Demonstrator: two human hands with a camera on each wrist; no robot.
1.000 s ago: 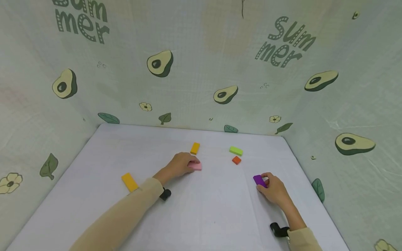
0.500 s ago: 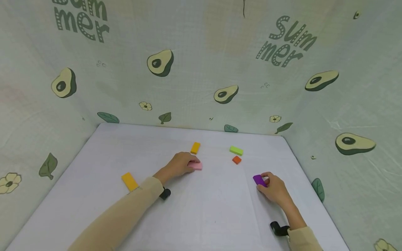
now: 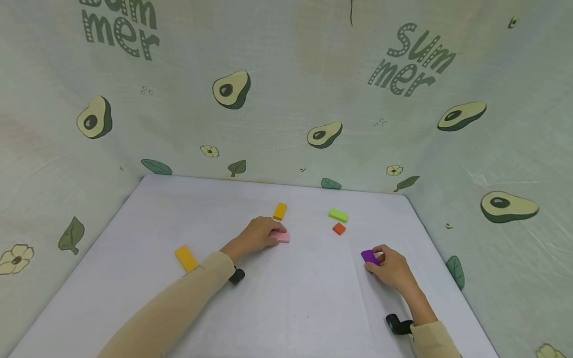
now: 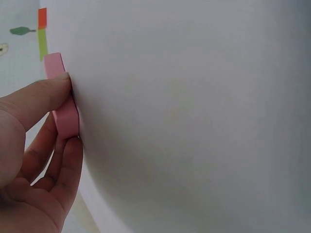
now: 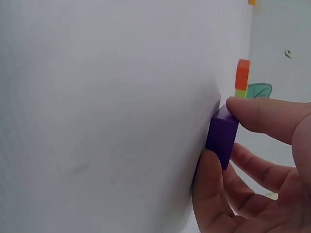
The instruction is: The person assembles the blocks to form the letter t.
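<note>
My left hand (image 3: 257,234) pinches a pink block (image 3: 282,237) near the middle of the white table. In the left wrist view, thumb and fingers grip the pink block (image 4: 67,116) at its edges, low against the cloth. Over on the right, my right hand (image 3: 391,268) holds a purple block (image 3: 369,256) between thumb and fingers. The right wrist view has the purple block (image 5: 222,138) close to the table surface; whether it touches is hard to tell. Just beyond the left hand lies a small yellow-orange block (image 3: 279,211).
A lime green block (image 3: 338,215) and a small orange-red block (image 3: 338,228) lie close together between the hands, farther back. A larger yellow-orange block (image 3: 186,258) is beside the left forearm, partly covered by the sleeve. Printed cloth walls (image 3: 277,99) enclose the white table (image 3: 304,308).
Both hands stay in place with the pink and purple blocks held. The whole head view shifts slightly; the blocks keep their places on the table.
</note>
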